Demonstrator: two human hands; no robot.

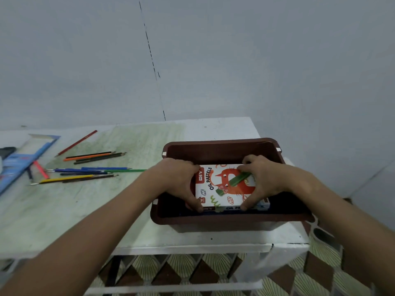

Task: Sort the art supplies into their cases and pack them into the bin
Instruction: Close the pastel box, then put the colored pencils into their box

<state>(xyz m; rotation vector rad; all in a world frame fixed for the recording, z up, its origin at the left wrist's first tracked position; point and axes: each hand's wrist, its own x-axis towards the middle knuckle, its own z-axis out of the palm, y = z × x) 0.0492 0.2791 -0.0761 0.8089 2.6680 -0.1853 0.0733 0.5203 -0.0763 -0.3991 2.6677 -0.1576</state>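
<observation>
Oil pastels box: inside the brown bin, clear of its far wall.
Left hand: clamped on the box's left edge.
Right hand: gripping the right edge.
Bin: at the white table's right front corner.
Coloured pencils: loose, left of the bin.
Blue case: cut off at the frame's left edge.
Hidden: bin floor.

White table, grey wall, patterned floor tiles

both hands gripping oil pastels box, inside brown bin
</observation>
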